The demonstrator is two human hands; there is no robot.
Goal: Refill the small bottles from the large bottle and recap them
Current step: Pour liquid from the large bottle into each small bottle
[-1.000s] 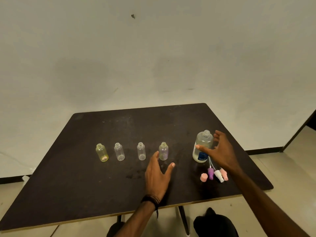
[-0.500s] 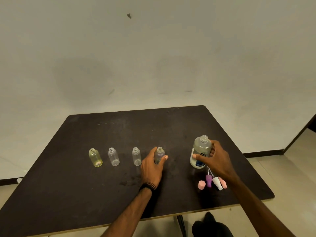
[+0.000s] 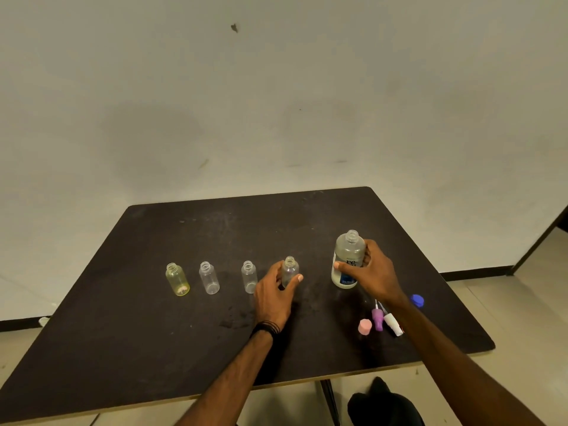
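Note:
Several small uncapped bottles stand in a row on the dark table [image 3: 215,348]: a yellowish one [image 3: 177,279] at the left, then two clear ones [image 3: 209,278] [image 3: 249,277], then a fourth clear bottle [image 3: 289,269]. My left hand [image 3: 274,295] grips that fourth bottle, thumb on its right side. To the right stands the large open bottle [image 3: 347,258] with a white and blue label. My right hand [image 3: 375,273] grips it around the middle. Both bottles are upright.
Loose spray caps lie near the right front of the table: a pink cap [image 3: 364,327], a purple sprayer [image 3: 377,318] and a white sprayer [image 3: 393,324]. A blue cap [image 3: 417,300] lies beyond my right forearm. The table's front edge is close to my body.
My left hand reached forward and closed around the fourth small bottle. My right hand closed around the large bottle.

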